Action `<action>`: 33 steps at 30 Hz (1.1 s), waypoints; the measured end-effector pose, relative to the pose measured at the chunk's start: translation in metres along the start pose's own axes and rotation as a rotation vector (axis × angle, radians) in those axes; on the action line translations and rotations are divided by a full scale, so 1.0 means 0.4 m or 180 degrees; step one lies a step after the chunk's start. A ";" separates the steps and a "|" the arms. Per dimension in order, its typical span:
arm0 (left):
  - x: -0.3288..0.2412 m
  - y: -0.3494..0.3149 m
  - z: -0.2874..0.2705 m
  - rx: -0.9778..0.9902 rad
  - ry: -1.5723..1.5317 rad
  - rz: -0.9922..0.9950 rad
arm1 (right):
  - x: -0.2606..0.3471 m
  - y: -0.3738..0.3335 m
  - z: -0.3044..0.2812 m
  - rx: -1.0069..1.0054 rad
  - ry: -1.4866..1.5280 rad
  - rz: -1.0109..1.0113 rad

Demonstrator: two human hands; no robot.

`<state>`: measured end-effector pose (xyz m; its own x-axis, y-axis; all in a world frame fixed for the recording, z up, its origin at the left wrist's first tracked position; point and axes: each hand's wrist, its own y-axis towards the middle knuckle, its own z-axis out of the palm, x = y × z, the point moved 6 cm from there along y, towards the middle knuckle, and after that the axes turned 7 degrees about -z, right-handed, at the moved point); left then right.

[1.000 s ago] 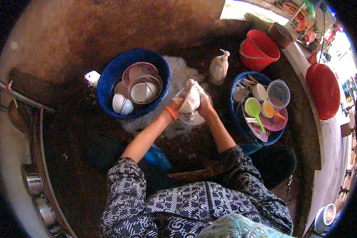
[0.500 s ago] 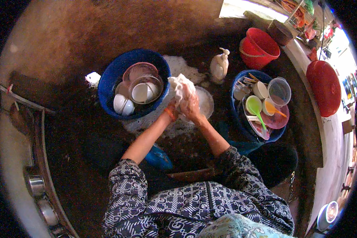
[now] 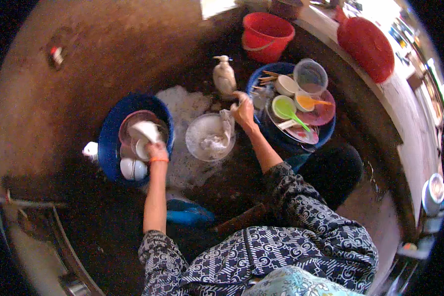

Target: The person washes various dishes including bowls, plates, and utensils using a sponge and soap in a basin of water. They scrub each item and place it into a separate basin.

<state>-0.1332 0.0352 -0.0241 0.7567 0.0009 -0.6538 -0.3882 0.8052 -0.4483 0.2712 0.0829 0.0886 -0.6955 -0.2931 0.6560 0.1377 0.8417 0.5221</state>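
Note:
My left hand (image 3: 156, 149) grips a white bowl (image 3: 146, 130), tilted and blurred, over the blue basin (image 3: 103, 135) on the left. In that basin are a pinkish bowl (image 3: 127, 123) and white bowls (image 3: 133, 169). My right hand (image 3: 242, 112) hovers beside the other blue basin, fingers loosely bent and apart, with nothing seen in them. Just left of it, a wet whitish cloth (image 3: 228, 124) drapes into a clear bowl (image 3: 196, 137) of suds between the two basins.
The right blue basin (image 3: 254, 81) holds bowls, chopsticks, a green spoon (image 3: 297, 118) and an orange spoon (image 3: 320, 102). A pump bottle (image 3: 224, 76) and red bucket (image 3: 266, 37) stand beyond. Foam (image 3: 175, 106) covers some floor; a red basin (image 3: 366, 48) leans by the ledge.
My hands have parted; they were together on the foamy cloth. The cloth now rests in the clear bowl. My left hand has taken hold of a white bowl; my right moved toward the right basin.

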 end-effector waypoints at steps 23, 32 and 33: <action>-0.056 -0.021 -0.120 -0.1169 -0.0043 0.0066 | -0.327 -0.038 -0.259 0.0907 -0.2239 0.1628; 0.041 -0.081 0.044 0.0080 0.0567 -0.0887 | -0.356 0.049 -0.323 -0.0458 -0.0281 0.2402; 0.068 -0.097 0.075 0.0309 0.0760 -0.1232 | -0.335 0.065 -0.313 -0.0582 -0.0134 0.2477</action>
<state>-0.0817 0.0216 -0.0062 0.6895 -0.4380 -0.5768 -0.0415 0.7712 -0.6352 0.4564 0.0873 0.0827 -0.3777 0.3682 0.8496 0.7052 0.7089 0.0063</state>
